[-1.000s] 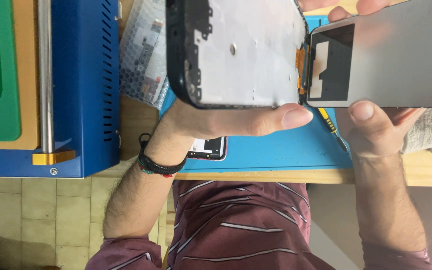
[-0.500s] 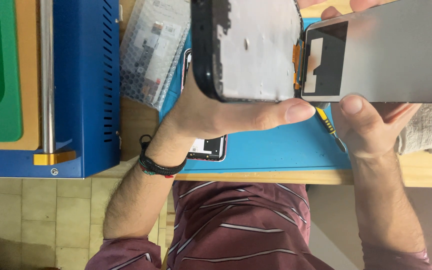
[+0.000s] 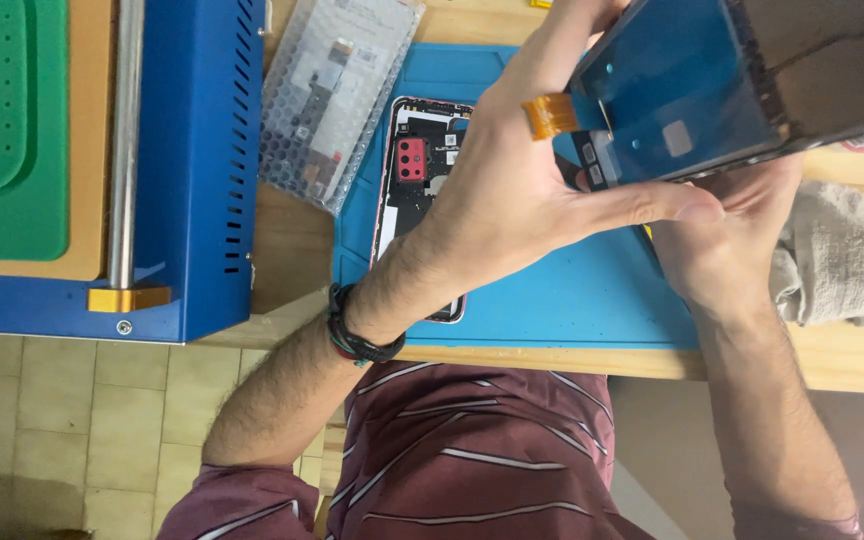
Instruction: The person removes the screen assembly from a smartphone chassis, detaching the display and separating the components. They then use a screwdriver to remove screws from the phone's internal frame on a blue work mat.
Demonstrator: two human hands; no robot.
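A dark phone display panel (image 3: pixel 692 90) with an orange flex cable (image 3: pixel 550 115) is raised above a blue work mat (image 3: pixel 572 300). My left hand (image 3: pixel 522 190) grips its left end, thumb stretched along its lower edge. My right hand (image 3: pixel 742 230) cradles it from below on the right. Under my left hand an opened phone body (image 3: pixel 420 170) with a red camera module lies on the mat, partly hidden by the hand.
A blue machine (image 3: pixel 197 170) with a green pad (image 3: pixel 2 130) and metal roller stands at the left. A bubble-wrap pouch (image 3: pixel 337 95) holding a part lies beside it. A grey cloth (image 3: pixel 842 260) sits at the right. The wooden table edge (image 3: pixel 552 360) runs below the mat.
The frame and panel held side by side before have come together and tilted, now showing a dark blue face and the orange flex cable. The phone body on the mat is uncovered.
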